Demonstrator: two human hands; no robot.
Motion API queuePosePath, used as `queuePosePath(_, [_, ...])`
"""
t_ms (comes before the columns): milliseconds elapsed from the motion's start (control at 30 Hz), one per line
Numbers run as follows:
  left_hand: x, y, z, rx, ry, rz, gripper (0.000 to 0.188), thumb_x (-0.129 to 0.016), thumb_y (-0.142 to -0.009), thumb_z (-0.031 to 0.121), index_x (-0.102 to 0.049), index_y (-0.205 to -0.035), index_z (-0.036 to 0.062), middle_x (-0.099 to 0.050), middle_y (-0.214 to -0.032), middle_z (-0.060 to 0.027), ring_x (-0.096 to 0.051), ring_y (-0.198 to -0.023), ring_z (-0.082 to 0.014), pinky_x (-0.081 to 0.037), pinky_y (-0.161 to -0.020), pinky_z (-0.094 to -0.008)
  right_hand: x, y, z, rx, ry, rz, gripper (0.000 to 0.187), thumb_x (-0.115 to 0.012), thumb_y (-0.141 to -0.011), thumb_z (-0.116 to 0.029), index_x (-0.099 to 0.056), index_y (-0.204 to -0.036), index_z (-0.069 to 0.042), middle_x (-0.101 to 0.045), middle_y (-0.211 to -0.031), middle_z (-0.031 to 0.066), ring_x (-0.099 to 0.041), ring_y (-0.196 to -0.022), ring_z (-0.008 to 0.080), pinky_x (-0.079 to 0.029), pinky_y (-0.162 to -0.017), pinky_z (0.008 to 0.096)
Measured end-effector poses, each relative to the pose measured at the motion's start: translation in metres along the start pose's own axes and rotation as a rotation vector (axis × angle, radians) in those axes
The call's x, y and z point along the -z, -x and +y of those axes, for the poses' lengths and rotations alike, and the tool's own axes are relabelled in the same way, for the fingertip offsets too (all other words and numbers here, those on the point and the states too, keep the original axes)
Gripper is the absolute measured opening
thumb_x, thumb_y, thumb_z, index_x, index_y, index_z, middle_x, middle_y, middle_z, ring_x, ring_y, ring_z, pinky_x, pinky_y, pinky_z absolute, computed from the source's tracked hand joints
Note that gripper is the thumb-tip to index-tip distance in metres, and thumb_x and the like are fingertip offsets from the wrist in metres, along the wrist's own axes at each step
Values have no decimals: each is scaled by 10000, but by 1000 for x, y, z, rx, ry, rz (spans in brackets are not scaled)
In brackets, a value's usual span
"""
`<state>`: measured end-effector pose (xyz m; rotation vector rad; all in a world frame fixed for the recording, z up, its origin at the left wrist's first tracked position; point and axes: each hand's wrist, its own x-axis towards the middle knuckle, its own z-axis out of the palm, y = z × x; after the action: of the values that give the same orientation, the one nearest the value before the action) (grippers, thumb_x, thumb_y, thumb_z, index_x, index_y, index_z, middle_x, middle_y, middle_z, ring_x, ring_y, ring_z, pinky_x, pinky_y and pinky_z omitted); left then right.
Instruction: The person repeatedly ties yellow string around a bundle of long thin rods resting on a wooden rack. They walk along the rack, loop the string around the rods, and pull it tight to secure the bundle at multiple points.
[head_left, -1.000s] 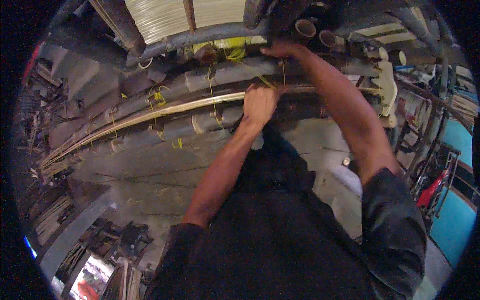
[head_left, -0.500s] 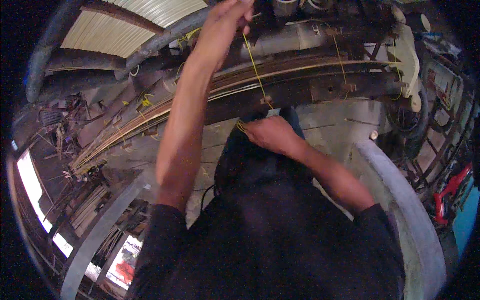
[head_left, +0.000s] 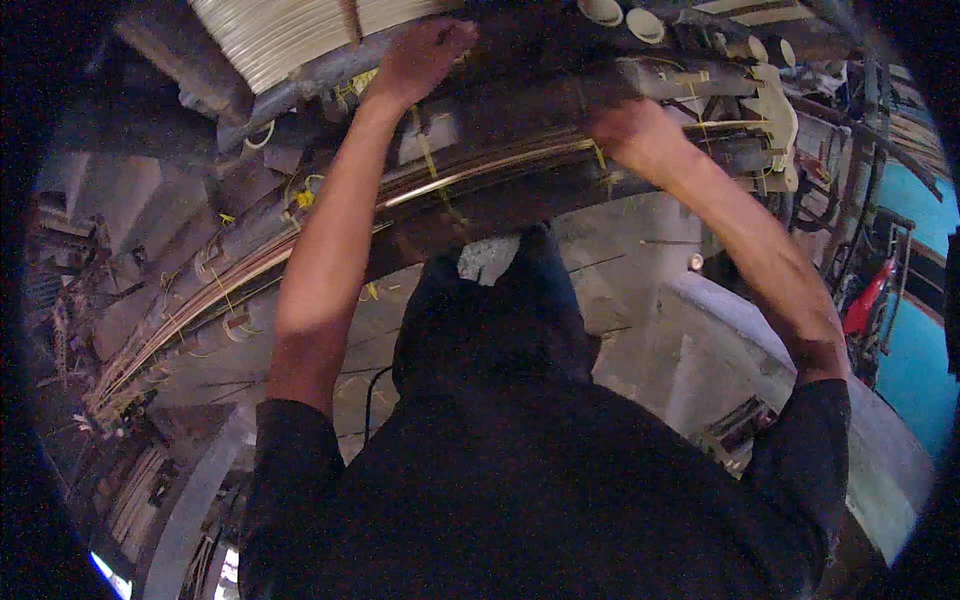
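My left hand is raised over the far side of the long frame, its fingers curled and blurred; what they hold, if anything, is hidden. A yellow cord runs down below that wrist, across a bundle of thin strips. My right hand is over the frame further right, fingers closed and smeared by motion. A short end of yellow cord shows just under its fingertips. The strips lie lengthwise along a dark beam, crossed by several yellow ties.
Pale corrugated sheet lies at the far left. Several round tube ends show at the far right, near a pale end plate. A low concrete ledge curves by my right arm. A red object stands beyond it.
My right hand has risen from my lap to the frame's far right. My left hand has shifted slightly left and down. The view has turned, and the cord no longer stretches taut from my left hand.
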<state>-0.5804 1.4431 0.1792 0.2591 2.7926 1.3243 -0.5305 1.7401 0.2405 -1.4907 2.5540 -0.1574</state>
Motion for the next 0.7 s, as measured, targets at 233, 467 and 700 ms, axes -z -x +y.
queuePosePath(233, [64, 119, -49, 33, 139, 224, 358, -486, -892, 411, -636, -985, 99, -661, -893, -117, -629, -859, -292, -480, -753, -378, -37, -9, -218, -349, -831, -166, 137, -555, -835, -120, -604, -931, -34, -618, -907, 108, -598, -859, 256, -491, -717, 353])
queuePosePath(467, [47, 171, -2, -24, -51, 142, 264, -528, -869, 322, -601, -1014, 114, -640, -803, -140, -617, -798, -336, -484, -683, -437, -70, -14, -189, -400, -1080, -10, 159, -533, -871, -123, -598, -967, -14, -632, -963, 89, -606, -914, 211, -484, -779, 332])
queuePosePath(700, [-22, 203, -2, 72, -268, 265, 222, -585, -811, 308, -646, -874, 104, -645, -786, -110, -617, -795, -303, -480, -725, -416, 91, -225, -175, 338, -448, 59, 250, -507, -886, -251, -606, -933, -26, -613, -1029, 100, -605, -872, 241, -463, -751, 394])
